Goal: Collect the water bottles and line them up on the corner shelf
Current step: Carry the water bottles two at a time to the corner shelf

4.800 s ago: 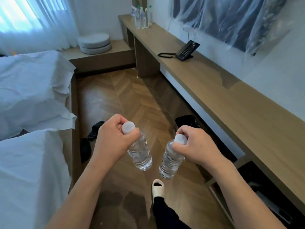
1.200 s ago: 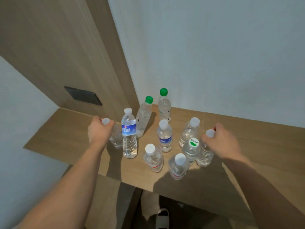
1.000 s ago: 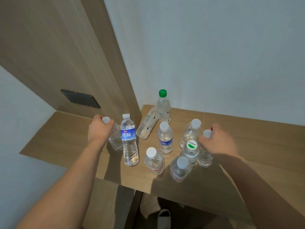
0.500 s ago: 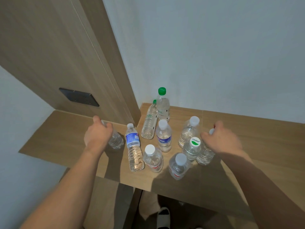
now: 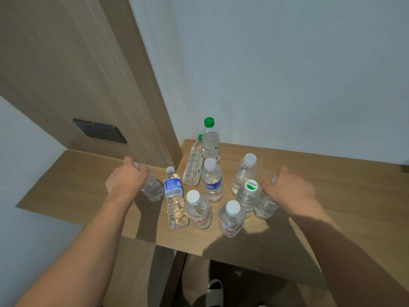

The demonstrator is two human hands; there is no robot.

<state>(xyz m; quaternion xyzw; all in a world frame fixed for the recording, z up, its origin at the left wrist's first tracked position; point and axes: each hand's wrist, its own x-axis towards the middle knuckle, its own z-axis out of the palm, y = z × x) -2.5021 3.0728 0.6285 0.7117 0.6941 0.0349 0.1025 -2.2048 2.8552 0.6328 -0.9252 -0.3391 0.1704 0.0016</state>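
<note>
Head view: left hand (image 5: 127, 177) grips a small clear bottle (image 5: 152, 189) by its top on the corner shelf (image 5: 73, 180). Right hand (image 5: 288, 187) grips another bottle (image 5: 264, 206) at the cluster's right edge.

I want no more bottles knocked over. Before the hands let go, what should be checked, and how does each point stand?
1. Left hand grips its bottle: ok.
2. Right hand grips its bottle: ok.
3. Both held bottles' bases flat on the shelf: cannot tell.
4. Blue-label bottle upright: not ok, it tilts.
5. Leaning green-cap bottle upright: not ok, it rests against the back bottle.
6. Bottles in a line: not ok, clustered.
</note>
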